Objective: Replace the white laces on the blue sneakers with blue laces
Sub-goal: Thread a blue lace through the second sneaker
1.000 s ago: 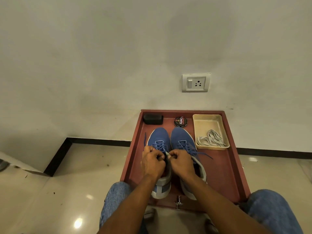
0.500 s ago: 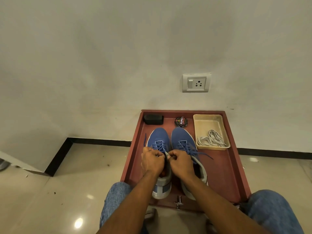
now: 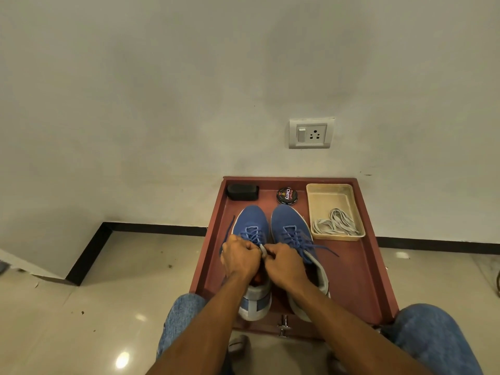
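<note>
Two blue sneakers stand side by side, toes toward the wall, in a red-brown tray [image 3: 359, 280] that sits on the floor against the wall. Both carry blue laces through their eyelets.

Left sneaker [image 3: 250, 221]: both hands are over its upper eyelets, near the tongue. The left hand [image 3: 239, 259] has its fingers curled, its grip closed on the blue lace [image 3: 253, 235] at the top of the lacing. The right hand [image 3: 285, 263] likewise has curled fingers and pinches a pale strip [image 3: 263, 250] standing up between the two hands; whether this is the shoe's tongue or a lace tip cannot be told. The knuckles of the two hands nearly meet. A loose end of blue lace [image 3: 229, 228] trails over the left side of this shoe toward the tray wall.

Right sneaker [image 3: 288, 220]: laced in blue, with one free end [image 3: 326, 249] lying out on the tray floor to the right.

White laces [image 3: 335, 226] lie coiled in a beige bin [image 3: 328, 190] at the tray's far right corner. A round polish tin [image 3: 287, 195] sits beyond the right sneaker's toe, and a black box [image 3: 242, 192] sits in the far left corner.

A wall socket [image 3: 311, 133] is mounted above the tray. Knees in blue denim [image 3: 435, 336] flank the tray's near edge.
</note>
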